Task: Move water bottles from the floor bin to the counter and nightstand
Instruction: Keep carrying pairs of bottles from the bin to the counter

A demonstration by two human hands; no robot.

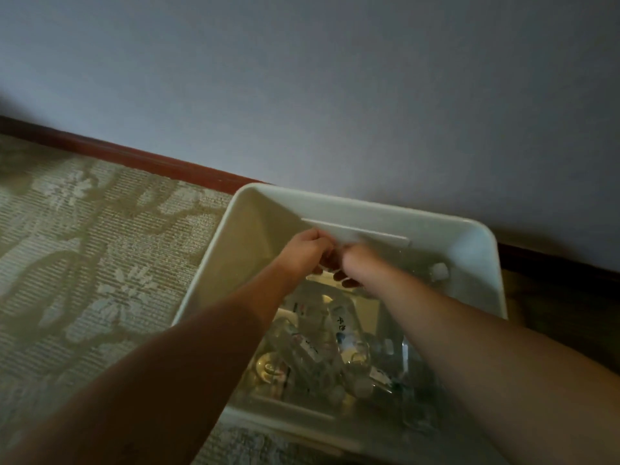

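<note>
Down over the white rectangular plastic floor bin (469, 229), parked on the pale floral-patterned carpet (84, 246) against the grey wall (302, 78) with its dark red skirting board (134, 156). Inside, a jumble of clear plastic water bottles (322, 350) with white labels, lying every which way across the bottom; one more clear bottle with a white cap (439, 271) off by the far right wall. Both arms in deep, left hand (307, 251) and right hand (357, 263) close together, nearly touching near the bin's far side. Fingers curled downward on both, but blurred and dim — cannot tell whether clamped on a bottle or only reaching. Looks like the pick-up step, right at the start of a trip: still inside the bin, no counter or nightstand anywhere in view. Next up, by the look of it: a firm grip round a bottle's body, a straight lift clear of the high rim, then a turn away from the wall.
</note>
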